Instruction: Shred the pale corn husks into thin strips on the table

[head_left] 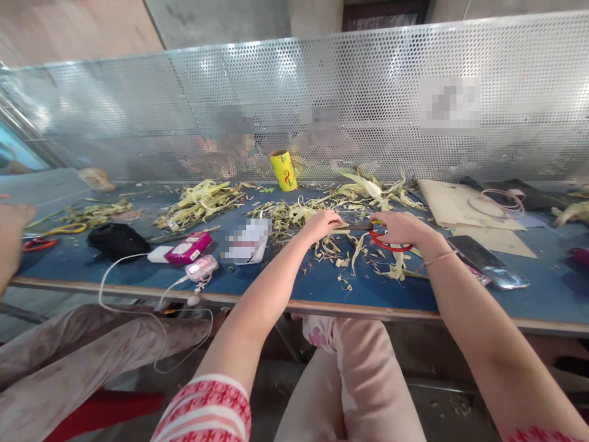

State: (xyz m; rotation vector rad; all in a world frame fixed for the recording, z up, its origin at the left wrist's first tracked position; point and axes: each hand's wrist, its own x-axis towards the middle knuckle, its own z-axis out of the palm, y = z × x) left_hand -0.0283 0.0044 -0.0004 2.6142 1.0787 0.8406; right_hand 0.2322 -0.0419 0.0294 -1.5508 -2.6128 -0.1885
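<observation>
My right hand [399,228] is closed on a pair of scissors [381,240] with red and yellow handles, its blades pointing left. Opposite it, my left hand [321,224] pinches a pale strip of dried plant material [340,229] beside the blade tips. Below both hands, pale green trimmings [343,261] lie scattered over the blue tabletop [317,288]. Just behind my left hand is a heap of short cut pieces [276,215]. A pile of longer pale husk-like leaves [372,189] sits behind the scissors.
A yellow tube [284,172] stands near the perforated metal screen [368,92]. To the left are a bundle of husks [197,202], a magenta box [188,247], a black object [117,240] and a white cable. A phone [488,261] and cardboard [460,202] lie right. A co-worker's hand [13,227] is far left.
</observation>
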